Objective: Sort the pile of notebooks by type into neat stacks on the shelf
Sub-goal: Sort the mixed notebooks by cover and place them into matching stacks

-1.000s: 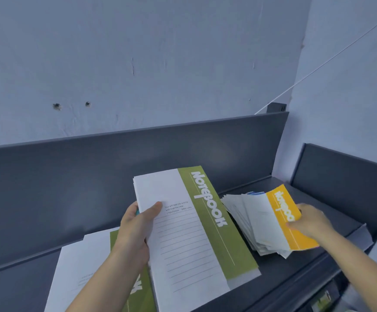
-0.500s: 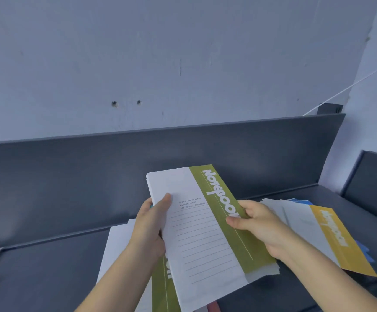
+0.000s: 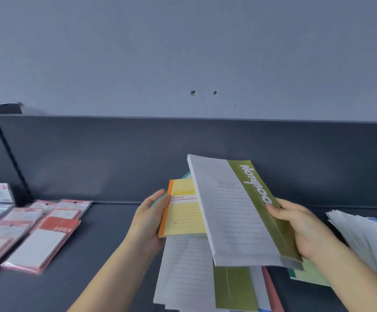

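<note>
Dark grey metal shelf (image 3: 106,233). Above its middle: green-and-white paper notebook bundle (image 3: 234,212), right hand (image 3: 304,230) curled round the green edge, and yellow notebook with orange spine (image 3: 183,212), gripped by left hand (image 3: 148,224). Right end of shelf: fanned white notebook pile (image 3: 363,235).

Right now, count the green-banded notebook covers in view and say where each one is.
2. One green-banded notebook is held in the right hand; the other lies on the pile below it. More may be hidden underneath.
</note>
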Available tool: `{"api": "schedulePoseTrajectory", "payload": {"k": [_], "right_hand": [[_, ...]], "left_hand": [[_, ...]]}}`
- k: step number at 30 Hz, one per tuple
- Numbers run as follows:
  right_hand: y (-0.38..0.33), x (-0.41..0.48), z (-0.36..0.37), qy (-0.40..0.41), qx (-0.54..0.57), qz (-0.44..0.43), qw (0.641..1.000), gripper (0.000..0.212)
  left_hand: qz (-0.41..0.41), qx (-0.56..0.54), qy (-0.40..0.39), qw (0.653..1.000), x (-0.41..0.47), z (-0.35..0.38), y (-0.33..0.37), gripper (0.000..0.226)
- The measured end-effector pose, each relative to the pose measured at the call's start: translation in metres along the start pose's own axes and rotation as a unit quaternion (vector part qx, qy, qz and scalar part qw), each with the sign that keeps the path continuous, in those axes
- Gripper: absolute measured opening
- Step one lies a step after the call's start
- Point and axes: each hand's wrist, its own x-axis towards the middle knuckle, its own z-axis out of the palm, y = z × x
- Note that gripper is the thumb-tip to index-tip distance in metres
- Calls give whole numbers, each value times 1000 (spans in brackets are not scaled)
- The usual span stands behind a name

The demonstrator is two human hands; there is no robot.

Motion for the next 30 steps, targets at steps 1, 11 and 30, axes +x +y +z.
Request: {"api": "schedulePoseTrajectory", "payload": {"k": [1, 11, 30], "right_hand": [[0, -1, 1, -3, 13, 7, 1000, 26], [28, -25, 29, 73, 17, 50, 996, 27], [31, -63, 53, 71, -157, -24, 985, 33]], "left_hand": [[1, -7, 23, 1000, 0, -8, 2, 17], [55, -62, 146, 986, 13, -90, 30, 37], [14, 46, -26, 999, -5, 9, -20, 21]]}}
